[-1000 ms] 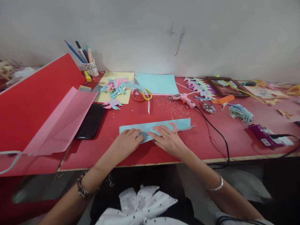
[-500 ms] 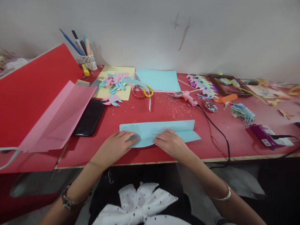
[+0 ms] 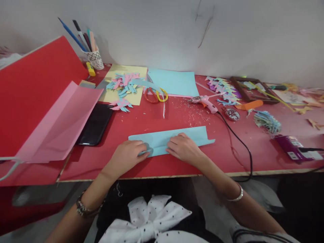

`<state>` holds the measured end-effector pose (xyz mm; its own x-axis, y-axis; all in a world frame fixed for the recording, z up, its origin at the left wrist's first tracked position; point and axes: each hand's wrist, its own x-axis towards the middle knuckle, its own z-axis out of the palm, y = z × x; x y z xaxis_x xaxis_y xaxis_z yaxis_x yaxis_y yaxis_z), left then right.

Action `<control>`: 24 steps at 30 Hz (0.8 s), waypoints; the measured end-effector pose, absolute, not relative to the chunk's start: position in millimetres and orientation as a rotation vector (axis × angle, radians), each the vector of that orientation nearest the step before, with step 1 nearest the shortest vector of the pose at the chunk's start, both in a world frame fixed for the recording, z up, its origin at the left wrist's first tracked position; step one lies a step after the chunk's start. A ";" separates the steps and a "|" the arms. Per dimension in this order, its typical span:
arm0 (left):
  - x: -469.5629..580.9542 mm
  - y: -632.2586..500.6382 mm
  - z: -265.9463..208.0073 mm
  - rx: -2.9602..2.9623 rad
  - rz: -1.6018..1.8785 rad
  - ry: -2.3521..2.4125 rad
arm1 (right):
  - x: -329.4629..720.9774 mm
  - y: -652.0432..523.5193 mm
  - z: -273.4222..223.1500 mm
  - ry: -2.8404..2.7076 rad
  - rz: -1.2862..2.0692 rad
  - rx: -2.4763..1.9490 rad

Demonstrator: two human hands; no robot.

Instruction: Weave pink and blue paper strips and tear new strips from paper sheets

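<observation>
A light-blue sheet of paper (image 3: 158,137) lies lengthwise near the front edge of the red table, its near edge folded up along the length. At its left end, my left hand (image 3: 130,153) pinches the folded edge between thumb and curled fingers. My right hand (image 3: 184,147) grips the fold right of the middle, its fingers bent over the paper. The fold's right end stands slightly raised beyond the right hand. Both thumbs are partly hidden.
Behind the paper lie scissors (image 3: 152,96), cut paper strips (image 3: 124,82), blue sheets (image 3: 172,82) and a pink glue gun (image 3: 206,103) with its cord. A black phone (image 3: 95,126) and pink paper (image 3: 59,125) are at left, a purple power adapter (image 3: 293,148) at right.
The near edge of the blue paper has been turned up further, making the sheet narrower. Both hands stay on it. The whole view has shifted slightly.
</observation>
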<state>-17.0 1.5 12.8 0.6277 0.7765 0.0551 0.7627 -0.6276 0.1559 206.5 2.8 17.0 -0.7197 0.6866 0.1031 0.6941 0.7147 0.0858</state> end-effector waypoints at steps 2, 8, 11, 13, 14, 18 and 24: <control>-16.4 0.5 14.0 2.752 0.171 1.306 | 208.0 3.5 15.5 -2.816 -0.169 -1.149; -17.2 -3.6 12.3 2.756 0.210 1.370 | 211.5 6.8 11.0 -2.779 -0.037 -1.151; -17.6 -3.8 11.5 2.706 0.157 1.380 | 212.1 7.5 8.9 -2.776 0.014 -1.180; -17.7 -3.5 12.4 2.660 0.102 1.403 | 212.2 7.7 8.1 -2.769 0.045 -1.194; -17.7 -3.3 13.3 2.633 0.078 1.415 | 212.2 7.8 7.9 -2.765 0.062 -1.195; -17.3 -3.2 16.9 2.530 0.013 1.457 | 212.1 8.1 8.2 -2.751 0.105 -1.201; -15.9 -4.6 15.8 2.488 0.013 1.546 | 211.6 8.1 9.1 -2.765 0.110 -1.230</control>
